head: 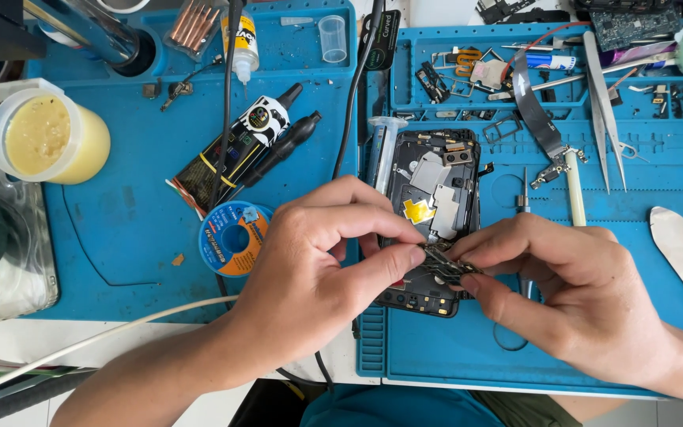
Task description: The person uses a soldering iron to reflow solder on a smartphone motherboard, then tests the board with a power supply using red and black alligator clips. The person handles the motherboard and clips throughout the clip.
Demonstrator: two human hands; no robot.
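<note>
A small dark circuit board (444,263) is pinched between the fingertips of both hands. My left hand (318,269) grips its left end with thumb and forefinger. My right hand (571,292) grips its right end. Just behind the board lies an opened black phone (432,202), back cover off, with metal shields and a yellow patch showing inside. The phone rests on a blue repair mat (515,348).
A second blue mat (120,229) holds a solder spool (233,237), black glue tubes (247,150) and a small glue bottle (241,43). A tub of yellow paste (45,138) sits at the left. Tweezers (604,111), a flex cable (537,111), a screwdriver (523,198) and small parts lie at the right.
</note>
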